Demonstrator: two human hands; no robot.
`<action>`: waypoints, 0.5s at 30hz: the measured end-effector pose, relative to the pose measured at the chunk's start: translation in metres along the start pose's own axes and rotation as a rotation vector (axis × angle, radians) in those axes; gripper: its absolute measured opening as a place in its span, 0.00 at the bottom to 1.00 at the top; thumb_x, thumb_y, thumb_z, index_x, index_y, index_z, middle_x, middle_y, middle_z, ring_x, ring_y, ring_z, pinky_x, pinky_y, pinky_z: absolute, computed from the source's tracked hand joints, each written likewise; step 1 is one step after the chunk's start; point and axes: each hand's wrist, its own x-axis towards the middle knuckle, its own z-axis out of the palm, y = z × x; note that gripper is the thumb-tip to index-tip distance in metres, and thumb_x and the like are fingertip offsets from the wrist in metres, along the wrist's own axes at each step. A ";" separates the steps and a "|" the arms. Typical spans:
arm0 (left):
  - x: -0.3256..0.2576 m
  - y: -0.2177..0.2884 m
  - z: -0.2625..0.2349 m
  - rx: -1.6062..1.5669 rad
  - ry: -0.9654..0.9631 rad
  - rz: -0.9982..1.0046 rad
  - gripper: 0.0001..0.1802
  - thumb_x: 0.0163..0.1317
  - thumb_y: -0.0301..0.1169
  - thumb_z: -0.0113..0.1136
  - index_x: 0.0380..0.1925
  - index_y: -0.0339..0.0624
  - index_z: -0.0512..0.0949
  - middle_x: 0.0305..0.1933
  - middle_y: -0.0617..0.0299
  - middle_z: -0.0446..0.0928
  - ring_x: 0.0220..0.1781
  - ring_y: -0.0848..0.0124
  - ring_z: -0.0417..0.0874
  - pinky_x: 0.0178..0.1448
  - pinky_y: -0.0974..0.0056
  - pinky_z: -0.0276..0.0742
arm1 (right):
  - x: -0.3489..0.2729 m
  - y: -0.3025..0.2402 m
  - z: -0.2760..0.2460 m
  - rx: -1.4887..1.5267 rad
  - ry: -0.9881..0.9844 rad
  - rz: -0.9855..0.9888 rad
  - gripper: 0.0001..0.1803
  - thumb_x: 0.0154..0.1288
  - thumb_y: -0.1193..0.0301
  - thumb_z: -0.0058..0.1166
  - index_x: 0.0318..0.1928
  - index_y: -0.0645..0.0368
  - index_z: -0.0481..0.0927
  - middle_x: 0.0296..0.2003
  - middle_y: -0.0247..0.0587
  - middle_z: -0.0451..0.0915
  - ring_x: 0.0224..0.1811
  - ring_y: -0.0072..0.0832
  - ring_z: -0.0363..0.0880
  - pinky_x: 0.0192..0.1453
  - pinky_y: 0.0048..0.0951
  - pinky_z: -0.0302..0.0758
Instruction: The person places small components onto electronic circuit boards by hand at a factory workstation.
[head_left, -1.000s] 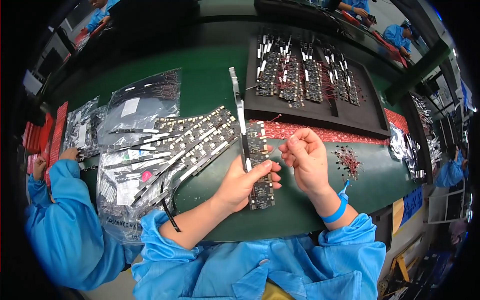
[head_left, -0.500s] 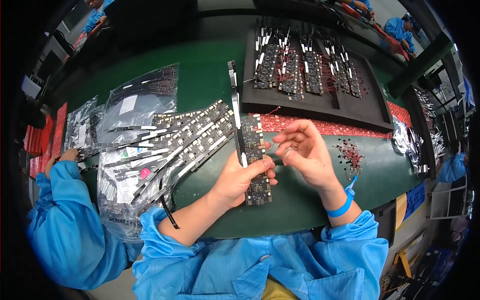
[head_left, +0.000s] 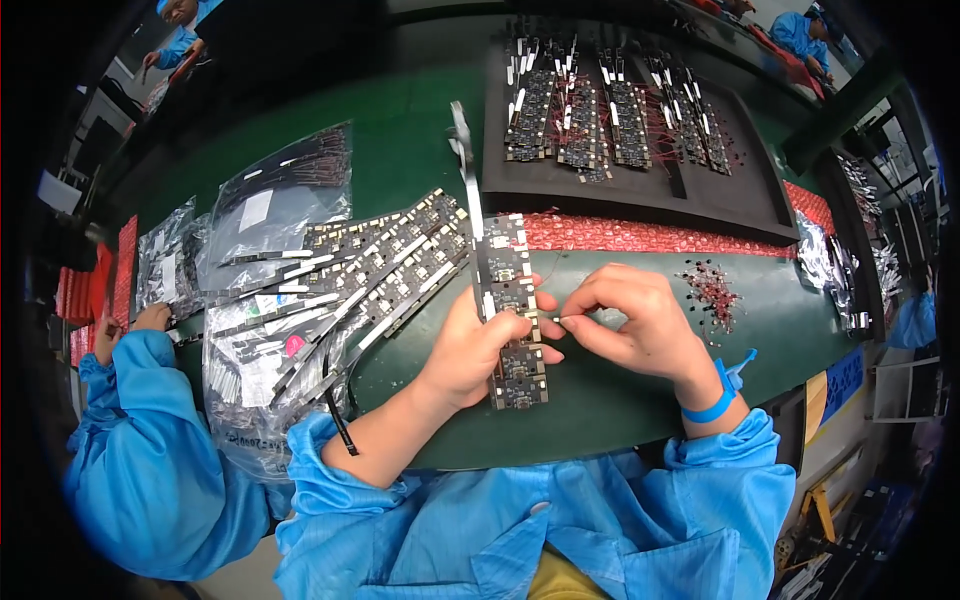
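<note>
My left hand (head_left: 470, 345) is closed round a narrow strip of circuit boards (head_left: 515, 300), held upright with a black and white flat cable (head_left: 474, 200) along its left edge. Just right of the strip, my right hand (head_left: 635, 325) pinches thumb and forefinger together close to the board's edge. Whatever lies between those fingertips is too small to make out. A thin wire shows above them. Beyond the right hand lies a pile of small red-wired parts (head_left: 712, 298). Left of the strip, several more circuit boards (head_left: 400, 260) with flat cables lie fanned out.
A black foam tray (head_left: 640, 205) holding wired circuit boards stands at the back right, with red bubble wrap (head_left: 590, 232) along its front. Clear plastic bags (head_left: 235, 400) lie at left on the green table (head_left: 600, 420). A co-worker's hand (head_left: 150, 318) is at far left.
My right hand has turned and its fingers have drawn together into a pinch beside the board. My left hand keeps hold of the strip. The view has shifted slightly.
</note>
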 end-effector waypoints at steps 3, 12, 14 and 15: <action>0.000 -0.001 -0.002 0.018 -0.016 -0.018 0.16 0.40 0.19 0.38 0.35 0.35 0.57 0.27 0.56 0.64 0.27 0.70 0.70 0.27 0.66 0.74 | -0.001 0.000 0.001 0.002 0.041 -0.059 0.04 0.36 0.78 0.49 0.18 0.59 0.69 0.16 0.36 0.69 0.19 0.31 0.67 0.21 0.26 0.64; 0.000 -0.003 -0.005 0.036 -0.078 -0.030 0.17 0.40 0.18 0.39 0.34 0.36 0.55 0.26 0.57 0.65 0.25 0.69 0.72 0.24 0.64 0.74 | -0.008 0.002 0.011 -0.011 0.072 -0.094 0.04 0.34 0.76 0.50 0.17 0.59 0.69 0.15 0.35 0.67 0.17 0.31 0.67 0.20 0.27 0.63; 0.000 -0.004 -0.005 0.050 -0.064 -0.059 0.18 0.39 0.18 0.39 0.35 0.37 0.54 0.27 0.56 0.65 0.25 0.68 0.72 0.24 0.65 0.74 | -0.009 0.004 0.012 -0.006 0.085 -0.084 0.04 0.34 0.76 0.49 0.17 0.59 0.69 0.15 0.35 0.67 0.17 0.31 0.67 0.20 0.27 0.63; 0.000 -0.004 -0.005 0.057 -0.054 -0.055 0.19 0.39 0.18 0.39 0.35 0.37 0.54 0.27 0.56 0.65 0.25 0.68 0.72 0.24 0.65 0.74 | -0.009 0.005 0.013 -0.004 0.089 -0.083 0.04 0.34 0.76 0.49 0.17 0.59 0.69 0.15 0.36 0.67 0.18 0.31 0.67 0.20 0.27 0.63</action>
